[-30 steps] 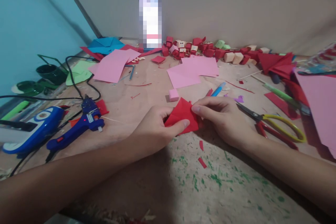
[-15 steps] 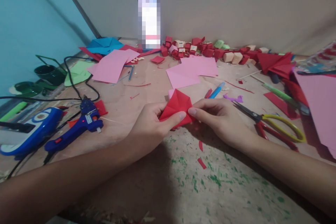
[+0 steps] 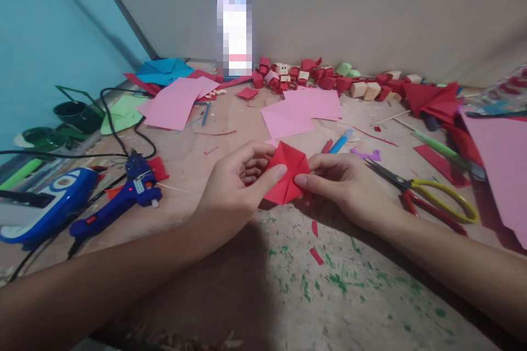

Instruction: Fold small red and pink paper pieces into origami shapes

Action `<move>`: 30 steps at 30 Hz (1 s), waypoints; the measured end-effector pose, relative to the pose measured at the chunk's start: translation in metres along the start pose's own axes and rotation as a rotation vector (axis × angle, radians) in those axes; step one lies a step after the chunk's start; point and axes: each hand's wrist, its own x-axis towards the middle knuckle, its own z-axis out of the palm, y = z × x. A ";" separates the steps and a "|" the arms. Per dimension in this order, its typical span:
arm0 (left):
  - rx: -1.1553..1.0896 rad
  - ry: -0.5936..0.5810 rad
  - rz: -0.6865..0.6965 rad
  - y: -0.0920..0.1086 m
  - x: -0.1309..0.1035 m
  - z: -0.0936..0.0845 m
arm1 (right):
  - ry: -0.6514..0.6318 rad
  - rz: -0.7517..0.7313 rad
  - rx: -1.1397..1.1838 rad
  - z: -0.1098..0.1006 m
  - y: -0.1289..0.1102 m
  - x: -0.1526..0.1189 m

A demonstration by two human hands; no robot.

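Two bare hands pinch one folded red paper piece (image 3: pixel 288 178) at the centre of the frame, just above the worktable (image 3: pixel 349 285). The left hand (image 3: pixel 234 186) grips its left edge between thumb and curled fingers; the right hand (image 3: pixel 346 184) grasps its right corner with thumb and forefinger. Both forearms stretch in from the lower corners, wrists low over the table. One blue glue gun (image 3: pixel 119 200) lies at centre left. One pair of scissors (image 3: pixel 428 197) with yellow and red handles rests at centre right. Two loose stacks of pink sheets (image 3: pixel 302 109) lie above the hands, and a row of small paper cubes (image 3: pixel 329 79) lines the wall.
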 end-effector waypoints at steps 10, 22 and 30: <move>0.028 -0.006 0.016 -0.003 0.001 -0.001 | -0.033 0.006 -0.057 -0.001 0.001 0.001; 0.135 0.003 0.211 0.000 -0.002 0.000 | 0.015 0.053 0.000 0.007 -0.004 -0.005; 0.035 0.070 -0.002 -0.004 0.009 -0.004 | -0.013 0.022 -0.126 0.006 -0.003 -0.004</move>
